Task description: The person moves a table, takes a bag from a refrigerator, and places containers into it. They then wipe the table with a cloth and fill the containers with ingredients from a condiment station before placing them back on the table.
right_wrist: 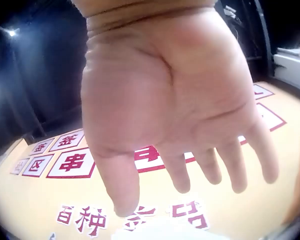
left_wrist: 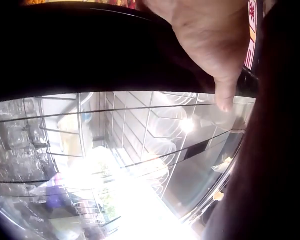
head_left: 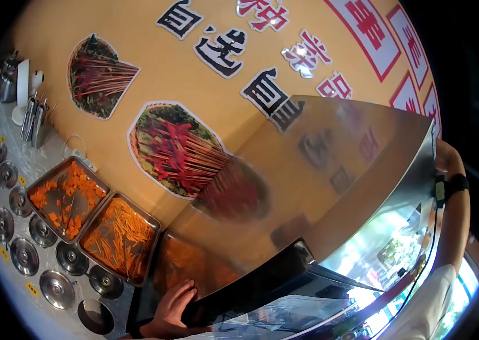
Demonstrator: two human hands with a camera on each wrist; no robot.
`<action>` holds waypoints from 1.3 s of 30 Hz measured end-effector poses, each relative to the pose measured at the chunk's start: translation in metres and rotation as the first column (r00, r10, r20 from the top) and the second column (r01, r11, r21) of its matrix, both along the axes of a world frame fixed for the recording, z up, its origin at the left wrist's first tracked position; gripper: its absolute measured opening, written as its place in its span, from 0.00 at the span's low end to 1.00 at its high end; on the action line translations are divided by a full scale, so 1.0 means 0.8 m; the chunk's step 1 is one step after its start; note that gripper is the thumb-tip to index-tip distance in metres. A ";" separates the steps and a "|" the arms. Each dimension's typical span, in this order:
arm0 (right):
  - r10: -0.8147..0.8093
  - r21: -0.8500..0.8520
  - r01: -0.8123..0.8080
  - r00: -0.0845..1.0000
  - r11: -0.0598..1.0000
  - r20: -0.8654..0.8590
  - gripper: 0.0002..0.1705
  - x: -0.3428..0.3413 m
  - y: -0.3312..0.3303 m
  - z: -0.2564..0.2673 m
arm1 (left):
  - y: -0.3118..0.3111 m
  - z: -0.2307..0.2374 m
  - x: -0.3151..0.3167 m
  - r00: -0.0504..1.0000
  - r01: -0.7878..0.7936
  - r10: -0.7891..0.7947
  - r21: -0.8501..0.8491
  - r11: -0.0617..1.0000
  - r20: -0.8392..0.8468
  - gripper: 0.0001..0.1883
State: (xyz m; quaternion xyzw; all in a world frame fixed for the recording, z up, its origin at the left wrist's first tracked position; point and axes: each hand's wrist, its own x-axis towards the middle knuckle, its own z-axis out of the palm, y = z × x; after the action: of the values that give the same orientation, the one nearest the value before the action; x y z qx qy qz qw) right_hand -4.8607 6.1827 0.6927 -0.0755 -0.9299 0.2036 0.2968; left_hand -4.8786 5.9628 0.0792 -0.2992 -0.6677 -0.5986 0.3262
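A large glass-fronted cabinet [head_left: 358, 226] with shiny metal faces and a black edge band [head_left: 250, 277] fills the right half of the head view. My left hand [head_left: 172, 314] lies at the lower end of that band, fingers spread on one face. In the left wrist view its straight thumb [left_wrist: 225, 95] reaches over the black band onto the glass front [left_wrist: 140, 140], which shows wire racks and bright reflections. At the far end, my right hand [head_left: 448, 156] is partly hidden behind the cabinet's edge. The right wrist view shows its palm [right_wrist: 170, 110] with the fingers extended.
Two metal trays with orange food stand beside the cabinet: one of chunks [head_left: 69, 198], one of strips [head_left: 120, 238]. Several round lids [head_left: 58, 289] cover wells in the counter. Utensils [head_left: 35, 119] stand at the back against a yellow wall [head_left: 103, 20] with signs.
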 end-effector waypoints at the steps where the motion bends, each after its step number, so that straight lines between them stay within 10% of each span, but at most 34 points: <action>1: -0.002 -0.014 0.002 1.000 1.000 -0.010 0.26 -0.003 0.019 0.007 | 0.002 0.000 0.000 1.000 0.002 -0.002 -0.014 1.000 -0.010 0.49; 3: 0.219 -0.072 -0.213 0.972 0.974 0.083 0.27 -0.003 0.064 0.031 | 0.007 0.001 0.005 0.998 -0.047 0.049 0.030 0.998 -0.046 0.50; 7: 0.035 0.088 -0.050 0.985 0.995 0.167 0.25 0.040 0.027 0.002 | 0.004 0.016 0.014 0.999 0.016 -0.013 -0.065 0.998 0.045 0.51; 15: 0.254 0.417 -0.150 0.945 0.897 -0.207 0.31 0.111 0.062 -0.105 | 0.014 0.027 0.040 0.997 0.066 -0.065 0.053 0.996 -0.032 0.34; 17: 0.207 0.517 -0.004 0.919 0.856 -0.336 0.31 0.107 0.083 -0.138 | 0.019 0.011 0.031 0.994 0.031 -0.033 0.019 0.999 0.100 0.53; 21: 0.276 0.505 0.159 0.680 0.849 -0.679 0.26 0.082 0.079 -0.171 | 0.020 -0.003 0.021 0.998 0.008 -0.005 -0.048 0.999 0.063 0.52; 29: 0.379 0.497 0.154 0.469 0.854 -0.798 0.21 0.072 0.086 -0.173 | -0.011 -0.015 0.058 0.929 0.123 -0.132 0.050 0.991 0.345 0.40; 33: 0.353 0.467 0.142 0.479 0.873 -0.804 0.21 0.073 0.091 -0.175 | -0.059 -0.015 0.124 0.922 -0.148 0.166 -0.078 0.986 0.350 0.32; 39: 0.375 0.493 0.154 0.470 0.857 -0.799 0.21 0.068 0.102 -0.177 | -0.127 -0.068 0.238 0.861 -0.408 0.323 0.157 0.899 0.393 0.23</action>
State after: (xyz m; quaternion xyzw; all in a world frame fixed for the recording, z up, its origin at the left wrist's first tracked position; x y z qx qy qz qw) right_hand -4.8067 6.2644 0.5511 0.1820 -0.6664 -0.0160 0.7229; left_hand -4.6885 5.8609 0.0247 -0.0118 -0.6850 -0.6439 0.3406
